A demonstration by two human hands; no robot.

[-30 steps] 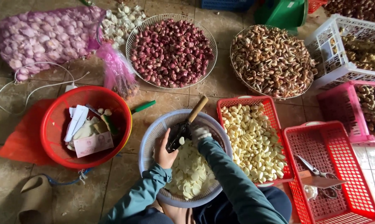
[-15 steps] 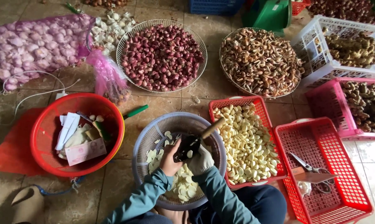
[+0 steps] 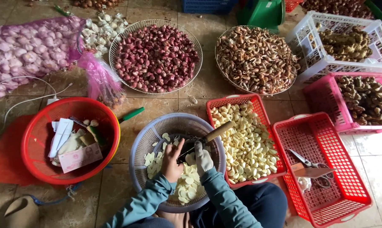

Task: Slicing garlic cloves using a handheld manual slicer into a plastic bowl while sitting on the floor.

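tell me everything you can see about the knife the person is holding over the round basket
The knife has a pale wooden handle that angles up and to the right, over the rim of the round lavender basket. Its dark blade points down-left into the basket, above the sliced garlic. The gloved right hand sits against the blade end and the bare left hand is beside it. The blade's edge and tip are mostly hidden by the hands.

A dark-bladed knife with a pale wooden handle (image 3: pixel 208 138) lies tilted across the round lavender plastic basket (image 3: pixel 142 145) on the tiled floor, handle toward the basket's right rim. Flat, pale sliced garlic pieces (image 3: pixel 186 185) heap in the basket's near half.
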